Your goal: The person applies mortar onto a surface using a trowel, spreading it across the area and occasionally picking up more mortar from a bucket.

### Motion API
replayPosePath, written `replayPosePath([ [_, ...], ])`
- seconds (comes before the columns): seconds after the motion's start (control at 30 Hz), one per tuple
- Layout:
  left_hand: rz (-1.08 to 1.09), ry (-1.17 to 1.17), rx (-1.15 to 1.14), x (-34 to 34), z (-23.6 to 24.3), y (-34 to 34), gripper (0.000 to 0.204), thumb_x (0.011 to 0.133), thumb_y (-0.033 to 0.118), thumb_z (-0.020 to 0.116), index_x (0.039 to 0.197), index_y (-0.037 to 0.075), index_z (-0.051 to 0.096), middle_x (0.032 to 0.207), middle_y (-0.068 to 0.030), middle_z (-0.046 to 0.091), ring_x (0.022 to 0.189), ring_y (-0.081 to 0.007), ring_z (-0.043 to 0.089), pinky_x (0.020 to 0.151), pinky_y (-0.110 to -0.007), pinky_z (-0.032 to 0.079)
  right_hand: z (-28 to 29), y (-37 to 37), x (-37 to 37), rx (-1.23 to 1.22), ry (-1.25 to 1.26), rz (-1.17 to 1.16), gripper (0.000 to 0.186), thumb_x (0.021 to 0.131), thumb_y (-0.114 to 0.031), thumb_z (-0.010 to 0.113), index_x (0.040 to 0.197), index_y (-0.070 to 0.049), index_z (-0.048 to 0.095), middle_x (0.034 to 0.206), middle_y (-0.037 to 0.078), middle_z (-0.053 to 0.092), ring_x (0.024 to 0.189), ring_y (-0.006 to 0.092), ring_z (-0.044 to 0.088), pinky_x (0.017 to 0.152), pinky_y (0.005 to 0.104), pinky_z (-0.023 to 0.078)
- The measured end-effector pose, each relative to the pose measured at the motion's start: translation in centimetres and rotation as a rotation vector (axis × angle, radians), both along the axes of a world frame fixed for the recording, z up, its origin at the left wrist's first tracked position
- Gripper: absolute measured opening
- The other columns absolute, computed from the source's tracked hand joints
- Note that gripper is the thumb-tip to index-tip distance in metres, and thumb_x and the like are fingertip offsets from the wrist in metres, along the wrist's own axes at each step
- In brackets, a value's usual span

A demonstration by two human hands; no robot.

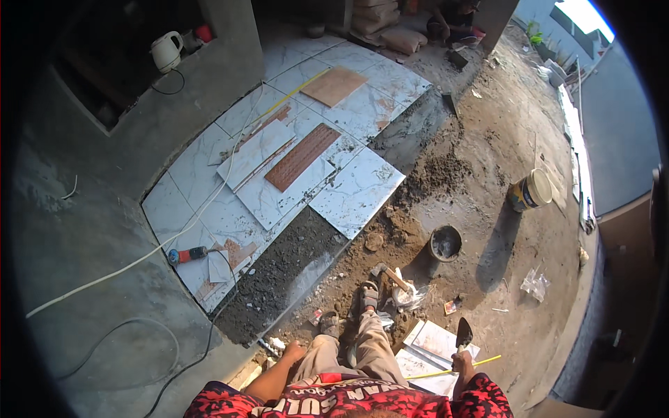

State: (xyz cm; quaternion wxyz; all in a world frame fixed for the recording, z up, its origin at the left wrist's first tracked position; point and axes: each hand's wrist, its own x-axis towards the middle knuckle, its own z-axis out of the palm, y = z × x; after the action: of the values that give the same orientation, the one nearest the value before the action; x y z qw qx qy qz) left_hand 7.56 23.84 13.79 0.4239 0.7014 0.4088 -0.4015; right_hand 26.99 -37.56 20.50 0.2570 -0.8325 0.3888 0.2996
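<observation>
White kettle (pixel 166 53) sits at an opening (pixel 90 56) in the grey wall (pixel 226 56), upper left, its dark cord (pixel 184 81) drooping, a red container (pixel 203 33) near it. Far end: pale sacks (pixel 376 21) in a stack, another person (pixel 454 22) low to the ground right of them (partly shadowed). Right side: crumpled clear plastic (pixel 535 285) on bare earth (pixel 557 230); green plant (pixel 535 38) farther off.

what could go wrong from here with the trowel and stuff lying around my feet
The trowel in your right hand appears close to the loose white tiles; a knock might chip one.

The hammer lies near your sandaled foot, so a step could catch it.

The black cord by the mortar bed might snag a foot.
</observation>
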Motion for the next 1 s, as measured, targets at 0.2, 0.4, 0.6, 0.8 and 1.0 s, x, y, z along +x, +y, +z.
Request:
replayPosePath([
  [0.2, 0.152, -0.288, 0.236, -0.1, 1.0, 6.9, 0.037, 0.074, 0.035, 0.064, 0.092, 0.002, 0.069, 0.092, -0.0214, 0.068, 0.089, -0.0345, 0.066, 0.079, -0.044, 0.05, 12.7, 7.9, -4.6, 0.17, 0.069, -0.163, 0.013, 0.078, -0.003, 0.06, 0.071, 0.0, 0.05, 0.059, 0.008, 0.049, 0.044, 0.0208, 0.049, 0.037, 0.0368, 0.038],
  [0.4, 0.434, -0.569, 0.221, 1.9, 4.8, 9.4, 0.03, 0.084, 0.029, 0.059, 0.068, 0.004, 0.059, 0.06, -0.0081, 0.057, 0.059, -0.0231, 0.056, 0.059, -0.04, 0.042, 16.4, 9.9, 0.1, 0.216, 0.057, 0.005, 0.013, 0.078, -0.003, 0.061, 0.071, 0.0, 0.05, 0.058, 0.007, 0.048, 0.044, 0.0204, 0.049, 0.037, 0.0367, 0.038],
  [0.6, 0.759, -0.582, 0.132, -3.7, 4.9, 6.7, 0.031, 0.082, 0.033, 0.064, 0.081, 0.002, 0.068, 0.066, -0.0059, 0.064, 0.061, -0.0229, 0.06, 0.061, -0.038, 0.046, 15.2, 12.1, 0.0, 0.294, 0.093, 0.07, 0.014, 0.078, -0.004, 0.061, 0.071, -0.001, 0.05, 0.058, 0.006, 0.047, 0.044, 0.0198, 0.048, 0.037, 0.0365, 0.037],
  [0.8, 0.257, -0.33, 0.121, -5.7, 5.3, 4.7, 0.051, 0.08, 0.053, 0.064, 0.083, 0.002, 0.07, 0.074, -0.0144, 0.066, 0.07, -0.0252, 0.064, 0.062, -0.04, 0.048, 13.4, 12.1, 0.8, 0.354, 0.024, 0.006, 0.014, 0.078, -0.004, 0.061, 0.071, -0.002, 0.049, 0.058, 0.005, 0.046, 0.044, 0.0193, 0.047, 0.037, 0.0364, 0.037],
  [1.0, 0.083, -0.362, 0.169, -6.8, 0.6, 6.2, 0.045, 0.08, 0.047, 0.064, 0.079, 0.001, 0.069, 0.069, -0.0116, 0.065, 0.064, -0.0224, 0.061, 0.06, -0.04, 0.047, 13.3, 15.2, 2.5, 0.412, 0.013, -0.013, 0.015, 0.079, -0.005, 0.062, 0.072, -0.002, 0.049, 0.058, 0.005, 0.045, 0.045, 0.0188, 0.046, 0.038, 0.0371, 0.037],
])
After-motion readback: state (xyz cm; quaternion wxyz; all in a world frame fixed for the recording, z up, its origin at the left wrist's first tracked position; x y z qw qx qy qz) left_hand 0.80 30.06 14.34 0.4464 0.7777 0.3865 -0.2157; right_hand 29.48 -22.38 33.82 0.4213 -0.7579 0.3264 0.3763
